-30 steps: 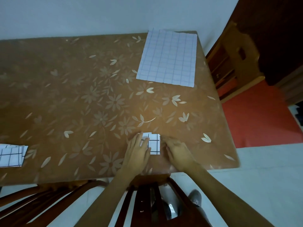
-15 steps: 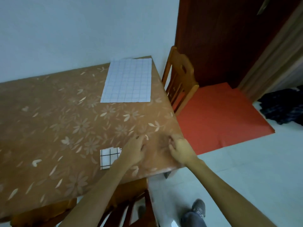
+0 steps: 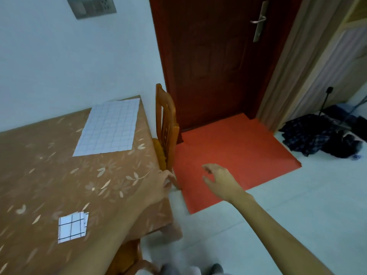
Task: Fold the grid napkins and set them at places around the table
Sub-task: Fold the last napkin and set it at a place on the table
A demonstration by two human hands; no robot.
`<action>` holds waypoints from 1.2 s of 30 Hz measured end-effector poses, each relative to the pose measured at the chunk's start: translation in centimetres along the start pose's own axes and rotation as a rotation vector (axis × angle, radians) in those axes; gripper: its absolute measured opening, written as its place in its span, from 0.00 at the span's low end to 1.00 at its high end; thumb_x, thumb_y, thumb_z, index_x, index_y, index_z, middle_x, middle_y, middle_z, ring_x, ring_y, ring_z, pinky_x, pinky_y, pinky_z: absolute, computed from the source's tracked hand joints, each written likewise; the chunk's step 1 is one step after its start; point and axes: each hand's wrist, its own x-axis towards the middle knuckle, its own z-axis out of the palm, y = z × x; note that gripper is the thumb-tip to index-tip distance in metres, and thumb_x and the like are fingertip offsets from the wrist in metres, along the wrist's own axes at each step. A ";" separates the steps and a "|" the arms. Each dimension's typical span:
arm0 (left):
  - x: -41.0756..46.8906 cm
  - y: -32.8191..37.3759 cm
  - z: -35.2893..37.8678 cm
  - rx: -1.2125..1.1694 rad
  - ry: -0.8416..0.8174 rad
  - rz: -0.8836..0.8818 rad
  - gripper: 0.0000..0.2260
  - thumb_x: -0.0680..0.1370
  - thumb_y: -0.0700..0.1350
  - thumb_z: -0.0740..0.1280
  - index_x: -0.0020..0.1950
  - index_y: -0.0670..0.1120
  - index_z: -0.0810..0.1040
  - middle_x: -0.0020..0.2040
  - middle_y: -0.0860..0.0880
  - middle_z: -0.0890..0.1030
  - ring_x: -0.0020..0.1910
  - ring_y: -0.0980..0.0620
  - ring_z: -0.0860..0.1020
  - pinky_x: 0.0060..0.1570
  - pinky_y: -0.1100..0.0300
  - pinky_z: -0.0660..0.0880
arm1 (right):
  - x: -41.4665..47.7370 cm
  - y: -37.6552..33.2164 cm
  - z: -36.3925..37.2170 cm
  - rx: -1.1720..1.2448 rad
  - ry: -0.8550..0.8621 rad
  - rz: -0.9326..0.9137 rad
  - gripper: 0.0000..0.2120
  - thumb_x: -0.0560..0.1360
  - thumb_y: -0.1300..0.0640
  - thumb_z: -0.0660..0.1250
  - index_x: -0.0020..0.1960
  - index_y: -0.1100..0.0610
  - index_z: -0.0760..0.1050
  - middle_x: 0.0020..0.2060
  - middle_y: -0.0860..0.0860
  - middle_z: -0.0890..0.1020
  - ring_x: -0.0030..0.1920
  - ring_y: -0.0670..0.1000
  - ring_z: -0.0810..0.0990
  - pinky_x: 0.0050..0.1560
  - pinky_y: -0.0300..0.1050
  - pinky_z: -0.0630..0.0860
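1. Folded napkin [image 3: 73, 227] lies on table [image 3: 49, 175], 8 o'clock from left hand [image 3: 158, 183].
2. Unfolded napkin [image 3: 108, 128] at table's far corner, 11 o'clock.
3. Left hand at table edge, blurred; can't tell grip.
4. Right hand [image 3: 217, 178] over red mat [image 3: 248, 151], fingers loosely curled, empty.

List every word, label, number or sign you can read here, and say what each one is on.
No readable text anywhere in this view.
Grey wall plate: any marking is too blurred to read.
Large unfolded white grid napkin and small folded white grid napkin: ruled lines only, no writing.
Dark red wooden door and its metal handle: no label visible.
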 end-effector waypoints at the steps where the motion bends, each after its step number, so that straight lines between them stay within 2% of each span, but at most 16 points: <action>1: 0.4 1.0 -0.2 -0.025 -0.007 0.010 0.16 0.75 0.55 0.61 0.59 0.51 0.78 0.51 0.49 0.82 0.49 0.49 0.81 0.51 0.48 0.79 | 0.1 0.7 -0.8 0.005 0.006 0.006 0.20 0.80 0.56 0.65 0.71 0.57 0.72 0.65 0.53 0.79 0.65 0.52 0.77 0.67 0.44 0.70; 5: 3.1 4.4 -0.8 -0.101 -0.053 0.017 0.29 0.70 0.58 0.56 0.64 0.46 0.79 0.56 0.46 0.80 0.55 0.45 0.79 0.60 0.48 0.75 | 1.3 2.6 -2.8 0.027 0.021 0.005 0.19 0.79 0.56 0.66 0.70 0.57 0.73 0.63 0.53 0.80 0.64 0.53 0.78 0.65 0.42 0.70; 6: 3.8 4.8 -1.0 -0.116 -0.062 -0.010 0.25 0.72 0.56 0.59 0.65 0.46 0.78 0.56 0.46 0.79 0.55 0.46 0.79 0.61 0.48 0.74 | 1.8 3.0 -3.1 0.034 0.015 0.005 0.19 0.79 0.56 0.66 0.70 0.57 0.73 0.63 0.53 0.80 0.64 0.52 0.78 0.64 0.42 0.70; 7: 4.5 5.2 -1.1 -0.102 -0.087 -0.029 0.19 0.76 0.50 0.63 0.65 0.46 0.78 0.56 0.45 0.79 0.55 0.47 0.78 0.61 0.49 0.74 | 2.3 3.3 -3.4 0.039 0.011 0.006 0.19 0.79 0.56 0.66 0.70 0.56 0.73 0.63 0.53 0.80 0.63 0.52 0.78 0.64 0.40 0.70; 9: 6.7 5.8 -0.9 -0.123 -0.128 -0.040 0.15 0.80 0.40 0.64 0.67 0.45 0.76 0.60 0.44 0.78 0.55 0.49 0.76 0.64 0.52 0.73 | 3.5 4.1 -4.2 0.048 0.007 0.015 0.20 0.80 0.56 0.66 0.70 0.56 0.73 0.64 0.52 0.80 0.64 0.51 0.78 0.62 0.36 0.68; 11: 8.9 6.0 -0.4 -0.144 -0.121 -0.055 0.14 0.81 0.41 0.65 0.67 0.46 0.76 0.60 0.48 0.78 0.57 0.50 0.77 0.63 0.56 0.73 | 4.9 5.0 -5.2 0.048 0.008 0.019 0.20 0.80 0.56 0.66 0.70 0.56 0.73 0.64 0.52 0.80 0.64 0.50 0.78 0.61 0.33 0.66; 14: 12.1 6.3 -0.5 -0.177 -0.054 -0.026 0.13 0.81 0.45 0.67 0.65 0.49 0.78 0.57 0.51 0.79 0.57 0.53 0.78 0.59 0.59 0.76 | 7.9 6.5 -6.9 0.036 -0.009 0.015 0.20 0.80 0.55 0.66 0.70 0.56 0.73 0.63 0.53 0.80 0.62 0.50 0.78 0.61 0.35 0.68; 18: 17.3 4.9 -1.8 -0.247 -0.005 -0.053 0.12 0.80 0.45 0.67 0.63 0.51 0.77 0.54 0.54 0.78 0.54 0.56 0.78 0.58 0.56 0.78 | 14.5 6.9 -9.3 0.018 -0.021 -0.030 0.19 0.79 0.55 0.68 0.69 0.56 0.74 0.60 0.53 0.81 0.60 0.50 0.79 0.65 0.43 0.73; 21: 20.6 3.3 -3.3 -0.306 0.054 -0.118 0.09 0.80 0.43 0.68 0.60 0.51 0.79 0.53 0.52 0.81 0.52 0.54 0.81 0.57 0.55 0.79 | 19.7 5.7 -10.5 0.019 -0.051 -0.066 0.18 0.78 0.55 0.68 0.68 0.56 0.75 0.60 0.51 0.81 0.59 0.48 0.79 0.63 0.39 0.72; 24: 23.5 1.5 -5.0 -0.337 0.064 -0.160 0.10 0.80 0.44 0.67 0.61 0.49 0.80 0.54 0.51 0.83 0.47 0.59 0.80 0.50 0.70 0.75 | 25.1 4.2 -10.7 0.010 -0.089 -0.137 0.18 0.78 0.56 0.68 0.68 0.56 0.75 0.60 0.51 0.81 0.59 0.48 0.79 0.61 0.34 0.70; 26: 24.9 0.2 -6.3 -0.365 0.080 -0.173 0.10 0.81 0.45 0.66 0.62 0.49 0.80 0.53 0.52 0.84 0.45 0.60 0.79 0.43 0.78 0.70 | 28.3 3.3 -10.3 0.013 -0.114 -0.175 0.18 0.78 0.56 0.68 0.68 0.55 0.75 0.60 0.50 0.81 0.59 0.48 0.80 0.63 0.40 0.73; 27: 25.3 -0.4 -7.0 -0.377 0.089 -0.190 0.10 0.81 0.45 0.66 0.62 0.49 0.80 0.53 0.53 0.83 0.46 0.60 0.79 0.42 0.79 0.70 | 29.6 2.7 -10.1 0.012 -0.131 -0.195 0.18 0.78 0.55 0.68 0.68 0.54 0.75 0.60 0.50 0.81 0.59 0.47 0.80 0.64 0.43 0.74; 29: 25.7 -1.4 -8.4 -0.391 0.129 -0.232 0.10 0.81 0.46 0.66 0.61 0.50 0.80 0.53 0.53 0.83 0.47 0.59 0.79 0.43 0.77 0.72 | 31.9 1.5 -9.8 0.006 -0.173 -0.247 0.18 0.78 0.54 0.67 0.68 0.53 0.75 0.60 0.49 0.81 0.59 0.45 0.79 0.64 0.43 0.75; 32: 25.9 -3.2 -9.8 -0.458 0.176 -0.318 0.09 0.81 0.46 0.66 0.60 0.48 0.80 0.51 0.52 0.84 0.47 0.56 0.81 0.53 0.60 0.80 | 35.9 -0.5 -9.3 0.008 -0.230 -0.346 0.17 0.78 0.54 0.67 0.67 0.53 0.75 0.59 0.48 0.81 0.58 0.45 0.79 0.63 0.42 0.74; 33: 26.0 -3.7 -10.2 -0.466 0.193 -0.347 0.08 0.81 0.46 0.66 0.59 0.49 0.80 0.50 0.52 0.84 0.47 0.56 0.81 0.53 0.57 0.79 | 37.3 -1.2 -9.0 0.015 -0.248 -0.380 0.17 0.79 0.55 0.67 0.67 0.53 0.75 0.58 0.48 0.81 0.58 0.44 0.79 0.63 0.42 0.74; 36: 26.1 -5.0 -10.6 -0.460 0.237 -0.449 0.06 0.81 0.45 0.66 0.56 0.52 0.78 0.51 0.53 0.84 0.46 0.56 0.79 0.48 0.66 0.74 | 41.0 -3.0 -7.7 0.034 -0.328 -0.443 0.18 0.79 0.55 0.66 0.69 0.54 0.74 0.60 0.48 0.81 0.60 0.42 0.78 0.62 0.37 0.72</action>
